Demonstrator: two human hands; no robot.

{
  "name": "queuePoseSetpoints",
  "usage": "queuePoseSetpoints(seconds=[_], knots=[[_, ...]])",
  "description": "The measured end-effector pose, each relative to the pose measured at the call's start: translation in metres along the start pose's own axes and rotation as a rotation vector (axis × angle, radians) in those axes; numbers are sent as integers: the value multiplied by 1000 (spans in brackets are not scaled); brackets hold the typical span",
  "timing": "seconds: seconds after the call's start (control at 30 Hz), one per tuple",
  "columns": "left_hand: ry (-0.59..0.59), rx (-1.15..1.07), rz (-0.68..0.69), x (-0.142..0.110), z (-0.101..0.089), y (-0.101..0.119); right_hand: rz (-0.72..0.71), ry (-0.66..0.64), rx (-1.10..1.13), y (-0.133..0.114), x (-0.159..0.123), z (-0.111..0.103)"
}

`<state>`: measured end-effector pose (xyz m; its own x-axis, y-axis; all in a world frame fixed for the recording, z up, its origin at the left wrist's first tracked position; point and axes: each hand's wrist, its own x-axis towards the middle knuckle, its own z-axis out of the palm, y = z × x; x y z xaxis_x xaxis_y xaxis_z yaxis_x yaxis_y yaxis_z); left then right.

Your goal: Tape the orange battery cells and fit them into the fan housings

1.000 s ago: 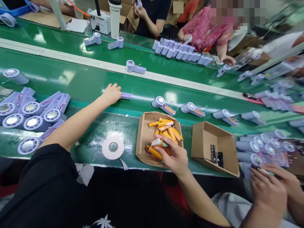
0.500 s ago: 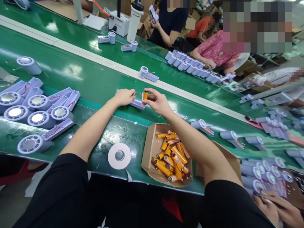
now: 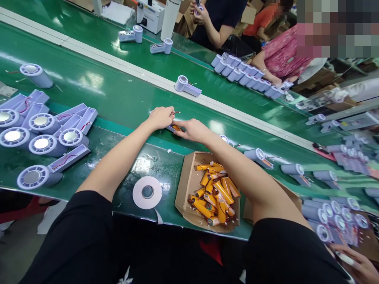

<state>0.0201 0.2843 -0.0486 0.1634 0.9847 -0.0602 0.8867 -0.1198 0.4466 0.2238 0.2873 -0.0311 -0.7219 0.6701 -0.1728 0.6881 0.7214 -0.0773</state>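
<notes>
Over the belt, my left hand (image 3: 162, 117) is closed round a lavender fan housing (image 3: 169, 128), mostly covered by the fingers. A thin wire end (image 3: 177, 112) sticks out beside its fingertips. My right hand (image 3: 192, 130) has its fingers on an orange battery (image 3: 177, 128) lying in the open handle of that housing. Much of the battery is hidden by the fingers. Below my right forearm stands a cardboard box (image 3: 184, 189) with several orange batteries (image 3: 221, 191) in it. A roll of white tape (image 3: 139, 193) lies flat to its left.
Several lavender fan housings (image 3: 43, 122) are grouped at the left. Others, such as one housing (image 3: 255, 154), are spaced along the belt (image 3: 118, 90) to the right. A co-worker's hand (image 3: 355, 260) is at the lower right. People work across the line.
My right hand has gone from the battery box to the housing with a battery, which has been lowered from upright into the handle. My left hand has stayed at the housing.
</notes>
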Motion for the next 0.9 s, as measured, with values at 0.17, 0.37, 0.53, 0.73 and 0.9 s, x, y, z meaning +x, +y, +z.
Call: queuePoseSetpoints(seconds=[0.17,0.37,0.53,0.73,0.9], knots=[[33,-8,-13,4,7,6,92,-105,-179,-16,4,-1],[79,2,-30,-3,6,21,28,-117,-166,-14,7,0],[174,-9,249,-115,6,19,-39,-5,-159,0,11,1],[-22,-74,427,-290,12,-41,43,226,27,11,0,-1],[0,-39,363,-315,29,-56,-224,367,388,-56,-78,-42]])
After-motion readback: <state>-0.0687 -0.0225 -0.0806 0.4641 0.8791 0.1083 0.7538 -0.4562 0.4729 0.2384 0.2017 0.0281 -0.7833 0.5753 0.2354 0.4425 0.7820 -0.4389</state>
